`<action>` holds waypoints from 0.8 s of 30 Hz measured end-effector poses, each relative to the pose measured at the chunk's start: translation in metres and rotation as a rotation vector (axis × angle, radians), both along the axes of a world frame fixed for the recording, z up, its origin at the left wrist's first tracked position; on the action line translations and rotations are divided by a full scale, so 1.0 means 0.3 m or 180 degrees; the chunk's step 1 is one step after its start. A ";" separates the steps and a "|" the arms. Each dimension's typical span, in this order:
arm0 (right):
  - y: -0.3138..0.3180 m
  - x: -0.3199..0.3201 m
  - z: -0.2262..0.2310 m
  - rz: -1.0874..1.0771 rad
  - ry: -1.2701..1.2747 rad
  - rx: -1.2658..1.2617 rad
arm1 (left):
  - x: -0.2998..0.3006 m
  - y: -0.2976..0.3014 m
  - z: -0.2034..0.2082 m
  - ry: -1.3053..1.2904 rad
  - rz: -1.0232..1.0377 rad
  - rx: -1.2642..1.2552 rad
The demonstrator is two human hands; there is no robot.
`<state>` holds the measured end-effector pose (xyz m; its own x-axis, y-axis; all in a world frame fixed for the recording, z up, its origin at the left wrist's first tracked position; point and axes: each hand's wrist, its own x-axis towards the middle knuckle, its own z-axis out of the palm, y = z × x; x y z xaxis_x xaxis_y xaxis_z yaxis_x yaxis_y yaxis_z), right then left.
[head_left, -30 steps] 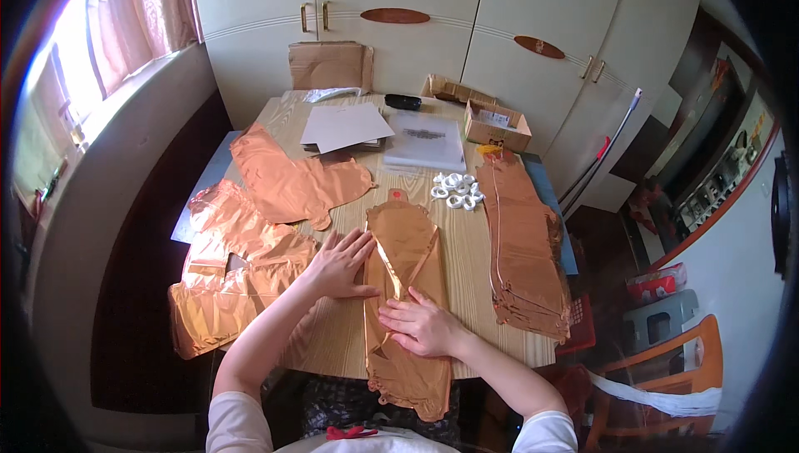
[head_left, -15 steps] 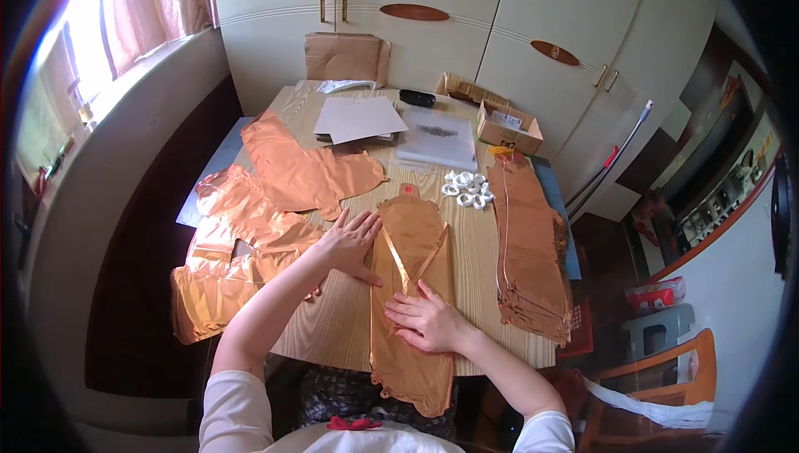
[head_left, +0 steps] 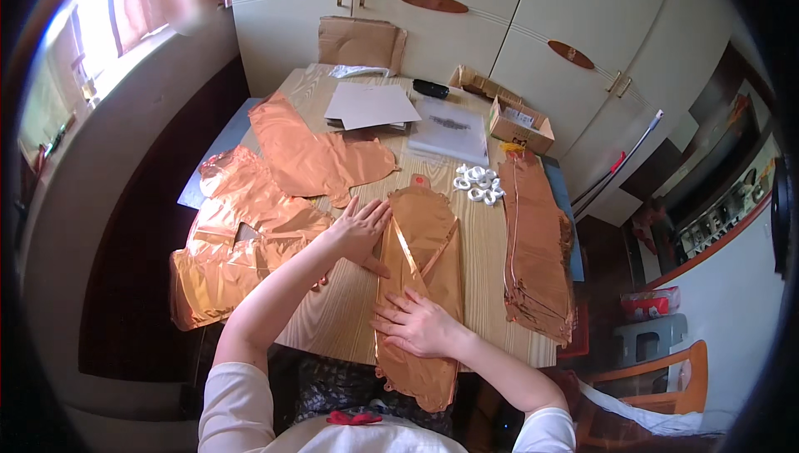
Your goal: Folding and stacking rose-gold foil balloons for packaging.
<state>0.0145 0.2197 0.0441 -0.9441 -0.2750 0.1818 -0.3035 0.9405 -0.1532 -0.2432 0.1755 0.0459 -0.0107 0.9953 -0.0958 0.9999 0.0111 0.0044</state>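
Observation:
A flat, folded copper-coloured foil balloon [head_left: 433, 236] lies lengthwise before me, its lower end hanging over the table's near edge. Its top has a small tab with a red dot, and two shiny folded strips meet in a V on its face. My left hand [head_left: 363, 235] rests with fingers stretched along its upper left edge. Lower down, my right hand [head_left: 418, 326] lies flat across the foil, fingertips near the left edge. Neither hand grips anything. To the left are a crinkled shiny foil balloon [head_left: 270, 224] and a smoother matte one [head_left: 304, 149].
A stack of folded copper foil [head_left: 537, 245] lies along the right side. Small white ribbon rolls [head_left: 478, 184] sit beside it. Farther back are white sheets [head_left: 370, 105], a clear plastic packet [head_left: 448, 130], a black case [head_left: 430, 88] and a small open carton [head_left: 521, 124].
My right hand has slid left across the foil, its fingertips now near the left edge. My left hand stays by the upper left edge. The whole view has shifted slightly.

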 end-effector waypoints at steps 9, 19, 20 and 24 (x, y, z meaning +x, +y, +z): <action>-0.031 0.073 0.000 0.0268 -0.0367 -0.0087 | -0.006 -0.003 -0.002 -0.0077 0.0068 0.0101; -0.038 0.096 -0.012 0.0334 -0.0398 0.0013 | -0.045 0.044 -0.051 -0.0168 0.0393 0.0433; -0.042 0.094 -0.012 0.0334 -0.0409 -0.0009 | -0.049 0.047 -0.054 -0.0147 0.0455 0.0551; -0.043 0.098 -0.015 0.0329 -0.0390 -0.0068 | -0.011 0.051 -0.043 0.0302 0.0383 0.1409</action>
<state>0.0438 0.2070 0.0396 -0.9265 -0.3691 0.0740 -0.3762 0.9013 -0.2146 -0.2465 0.1909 0.0331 -0.1168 0.9313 0.3449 0.9878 0.1448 -0.0565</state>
